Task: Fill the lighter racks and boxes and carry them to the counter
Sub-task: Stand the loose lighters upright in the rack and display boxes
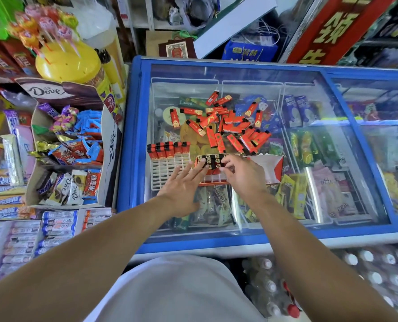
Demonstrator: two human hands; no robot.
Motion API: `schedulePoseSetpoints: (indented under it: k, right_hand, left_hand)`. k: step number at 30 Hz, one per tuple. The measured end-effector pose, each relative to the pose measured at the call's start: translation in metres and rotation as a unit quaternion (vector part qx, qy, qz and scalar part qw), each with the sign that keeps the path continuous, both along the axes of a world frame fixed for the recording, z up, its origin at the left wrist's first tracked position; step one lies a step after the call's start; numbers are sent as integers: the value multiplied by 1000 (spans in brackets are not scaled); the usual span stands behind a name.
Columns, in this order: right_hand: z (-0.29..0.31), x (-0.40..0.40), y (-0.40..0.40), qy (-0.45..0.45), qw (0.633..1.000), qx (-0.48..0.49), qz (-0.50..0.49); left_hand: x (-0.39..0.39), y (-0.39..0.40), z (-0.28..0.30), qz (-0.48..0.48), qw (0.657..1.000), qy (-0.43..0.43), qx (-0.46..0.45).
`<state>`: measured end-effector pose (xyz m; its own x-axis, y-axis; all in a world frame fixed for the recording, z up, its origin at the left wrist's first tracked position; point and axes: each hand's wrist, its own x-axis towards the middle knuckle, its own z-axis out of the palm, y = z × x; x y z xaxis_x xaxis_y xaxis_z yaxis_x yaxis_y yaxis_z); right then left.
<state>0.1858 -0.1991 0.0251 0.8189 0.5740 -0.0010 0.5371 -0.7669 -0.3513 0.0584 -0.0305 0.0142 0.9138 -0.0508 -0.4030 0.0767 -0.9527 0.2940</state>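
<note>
Here my left hand [184, 182], fingers straight, presses the lighters in the orange rack [213, 180]. My right hand [244, 173] pinches one lighter [223, 169] there. Loose red lighters [228, 124] lie beyond both hands.

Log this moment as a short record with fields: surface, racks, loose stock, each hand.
surface: glass lid of a blue chest freezer
white rack: partly filled, one row of red lighters at its far edge
orange rack: lighters at its far end, black tops showing
loose lighters: red pile on the glass beyond the racks
red and white box: right of the orange rack
left hand: fingers straight, touching the orange rack's lighters
right hand: fingertips pinching a lighter in the orange rack
</note>
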Motion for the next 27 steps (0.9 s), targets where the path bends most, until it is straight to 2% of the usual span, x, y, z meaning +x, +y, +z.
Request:
schedulePoseSetpoints:
  k: [9, 14, 17, 20, 27]
  right_hand:
    - [5, 1, 0, 19, 1000, -3, 16]
    - [19, 45, 10, 57, 992, 56, -98]
    - [17, 81, 21, 95, 989, -32, -112]
    - [2, 102, 30, 93, 980, -138, -108]
    - [-15, 117, 42, 92, 965, -213, -118]
  left_hand:
    - [-2, -2, -5, 10, 1000, 2, -24]
    - [-3, 0, -6, 22, 998, 6, -58]
    - [-4, 2, -8, 24, 997, 5, -66]
    - [-4, 3, -9, 24, 997, 9, -67]
    - [-3, 3, -10, 37, 995, 16, -93]
